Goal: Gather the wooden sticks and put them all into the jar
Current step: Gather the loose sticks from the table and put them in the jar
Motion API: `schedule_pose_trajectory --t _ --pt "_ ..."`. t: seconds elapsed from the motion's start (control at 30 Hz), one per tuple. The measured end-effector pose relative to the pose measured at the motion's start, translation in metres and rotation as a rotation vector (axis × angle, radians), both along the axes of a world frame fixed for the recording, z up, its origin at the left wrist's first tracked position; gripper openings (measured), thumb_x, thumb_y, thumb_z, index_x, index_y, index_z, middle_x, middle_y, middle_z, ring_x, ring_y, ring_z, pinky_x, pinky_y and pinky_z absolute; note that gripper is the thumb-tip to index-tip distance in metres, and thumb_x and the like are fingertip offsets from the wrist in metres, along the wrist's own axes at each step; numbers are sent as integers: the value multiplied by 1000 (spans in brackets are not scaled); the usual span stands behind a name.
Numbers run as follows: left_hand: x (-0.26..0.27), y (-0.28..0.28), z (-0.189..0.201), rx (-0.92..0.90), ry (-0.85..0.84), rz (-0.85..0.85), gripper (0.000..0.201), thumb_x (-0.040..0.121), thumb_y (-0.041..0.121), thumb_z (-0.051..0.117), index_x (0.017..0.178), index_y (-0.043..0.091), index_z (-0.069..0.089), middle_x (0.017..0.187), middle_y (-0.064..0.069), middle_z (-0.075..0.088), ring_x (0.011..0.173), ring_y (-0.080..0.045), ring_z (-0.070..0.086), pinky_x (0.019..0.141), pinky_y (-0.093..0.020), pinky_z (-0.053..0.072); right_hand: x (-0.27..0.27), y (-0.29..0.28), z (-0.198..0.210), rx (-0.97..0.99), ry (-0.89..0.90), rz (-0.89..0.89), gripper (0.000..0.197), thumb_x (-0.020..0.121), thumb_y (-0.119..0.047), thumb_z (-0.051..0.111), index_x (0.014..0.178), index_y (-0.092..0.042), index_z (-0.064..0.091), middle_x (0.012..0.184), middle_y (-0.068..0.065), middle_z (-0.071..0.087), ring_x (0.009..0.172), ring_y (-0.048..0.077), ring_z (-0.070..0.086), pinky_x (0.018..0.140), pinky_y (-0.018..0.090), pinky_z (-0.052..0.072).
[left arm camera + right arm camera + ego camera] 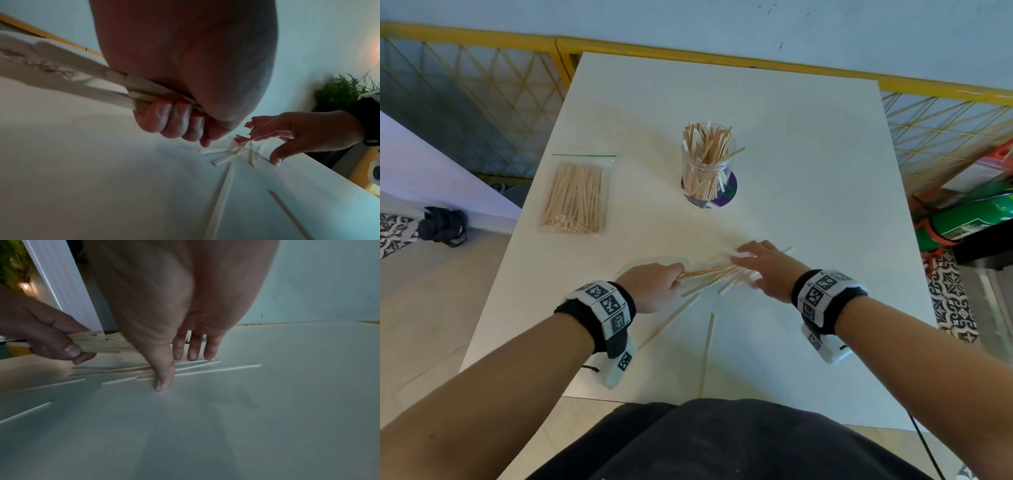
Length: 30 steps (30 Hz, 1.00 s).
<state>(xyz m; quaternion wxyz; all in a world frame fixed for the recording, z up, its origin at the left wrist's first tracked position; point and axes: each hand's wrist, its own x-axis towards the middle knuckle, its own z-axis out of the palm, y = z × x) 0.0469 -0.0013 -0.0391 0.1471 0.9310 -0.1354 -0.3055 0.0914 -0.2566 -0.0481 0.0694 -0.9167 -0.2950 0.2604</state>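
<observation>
The loose wooden sticks [722, 274] lie fanned on the counter [808, 171] between the two hands, with two long strays nearer the person: one [671, 322] angled toward the left wrist, another [707, 353] pointing at the near edge. They look thin, flat, light and stiff, likely to skate on the smooth top and hard to lift singly (a fingernail under one end, or a sweep into a heap, should serve better than a pinch from above). Once bunched they should be taken near the middle, so the ends do not splay.

The left hand [654, 284] is curled round a bundle of sticks [115, 86], fingers wrapped under and thumb on top, the bundle jutting toward the pile. The right hand [763, 270] holds nothing: its fingers [193, 352] are straight, tips on or just over the scattered sticks, thumb down on the counter beside them.

The jar [705, 164] stands upright, well beyond the hands near the middle of the counter, already packed with sticks that rise above its rim and lean outward; new ones will probably need to go in end-first, and a knock could tip it. A clear bag of sticks [575, 198] lies to its left, near that side edge. The right half of the counter gives room for sweeping, while the strays lie close to the near edge.
</observation>
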Motion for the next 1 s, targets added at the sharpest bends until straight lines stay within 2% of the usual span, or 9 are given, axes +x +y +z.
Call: schedule_pose_trajectory --t 0.13,0.23,0.37,0.5,0.6,0.7,0.83,0.9,1.0 --pt "-15 7 -9 14 -36 34 22 97 28 37 80 14 38 59 -1 44 57 -26 41 51 -32 27 0 -8 1 -23 -37 24 25 93 -18 53 113 -20 68 116 5 56 113 23 50 96 32 41" --pt "-22 16 -10 -46 -62 37 34 99 43 40 78 16 39 60 1 46 59 -27 47 53 -33 30 -7 -10 1 -43 -48 -19 24 96 -20 49 103 -18 72 100 3 54 104 23 54 87 34 45" --pt "-24 30 -7 -120 -81 59 39 98 49 38 80 16 42 60 0 48 60 -29 52 53 -34 33 -15 -9 -5 -98 -156 27 22 97 -12 44 109 -11 63 109 7 54 106 25 52 86 31 45" --pt "-27 41 0 -151 -94 95 34 98 49 38 74 26 38 59 1 47 57 -26 49 54 -34 34 -19 -5 -5 -209 -245 139 17 90 -7 54 107 -6 55 106 11 55 94 28 55 80 35 49" --pt "-32 50 3 -178 -102 158 33 99 48 38 81 21 46 61 -1 51 59 -25 53 56 -35 38 -22 -2 5 -261 -141 110 29 93 -4 37 121 -7 43 119 10 50 106 28 50 87 34 41" --pt "-37 60 3 -197 -104 204 37 99 47 39 92 13 52 62 -2 53 64 -28 57 57 -35 39 -22 -6 18 -273 -57 5 34 93 0 29 125 -9 36 109 12 55 99 30 54 79 34 37" --pt "-43 66 2 -213 -125 233 38 99 47 39 90 12 50 60 0 51 60 -25 54 55 -34 36 -22 -16 36 -277 -51 -142 16 95 -18 32 109 -16 38 70 0 46 69 27 48 66 33 36" --pt "-45 66 3 -233 -135 249 35 99 45 39 89 14 50 60 1 51 58 -21 53 55 -32 36 -22 -17 41 -310 -126 -160 14 92 -30 35 97 -19 43 68 -2 50 68 26 50 65 31 38" --pt "-49 68 4 -249 -140 256 34 99 45 40 89 15 50 61 1 53 60 -20 54 56 -32 36 -21 -15 43 -424 -149 -153 23 89 -43 40 85 -23 52 80 -2 60 75 22 52 66 29 39"
